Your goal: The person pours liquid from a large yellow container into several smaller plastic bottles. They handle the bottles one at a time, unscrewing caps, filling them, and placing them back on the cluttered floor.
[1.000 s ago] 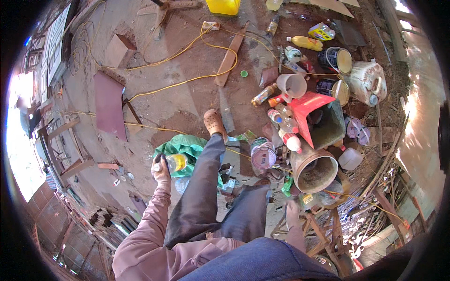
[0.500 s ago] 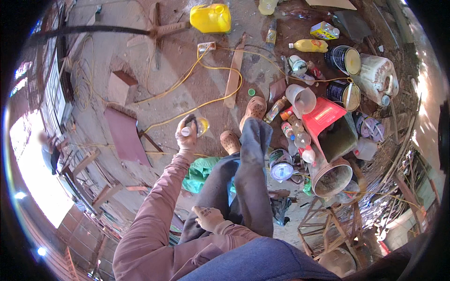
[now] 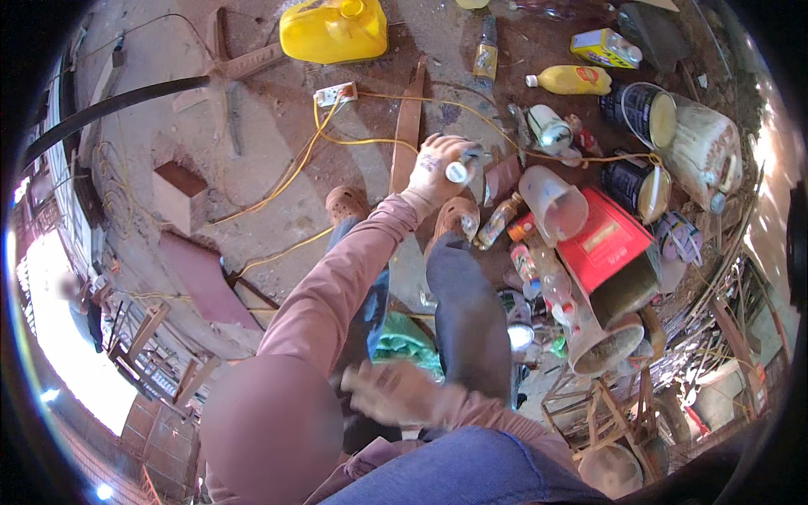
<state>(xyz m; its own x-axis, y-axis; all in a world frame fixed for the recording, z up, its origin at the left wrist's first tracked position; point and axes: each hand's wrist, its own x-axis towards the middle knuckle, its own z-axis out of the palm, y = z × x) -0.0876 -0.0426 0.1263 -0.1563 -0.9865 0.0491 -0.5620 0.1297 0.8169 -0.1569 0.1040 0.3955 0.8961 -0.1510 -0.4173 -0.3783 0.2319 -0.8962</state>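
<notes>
Grip, left hand: is clasping a white-capped bottle, its body mostly hidden.
Bottle position: is hovering just beside the right clog, right of the plank.
Right hand: is blurring on the near side; whether it is gripping anything cannot be told.
Already grouped, right: a yellow bottle, black pail and white jerrycan are resting.
Outside that group: the held bottle; a yellow jerrycan is sitting far left.

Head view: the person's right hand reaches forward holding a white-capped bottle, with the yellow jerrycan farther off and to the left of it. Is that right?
Not the right hand: the head view shows the left hand holding the white-capped bottle, its pink sleeve leading from the lower left. The yellow jerrycan is indeed farther off and to the left.
</notes>
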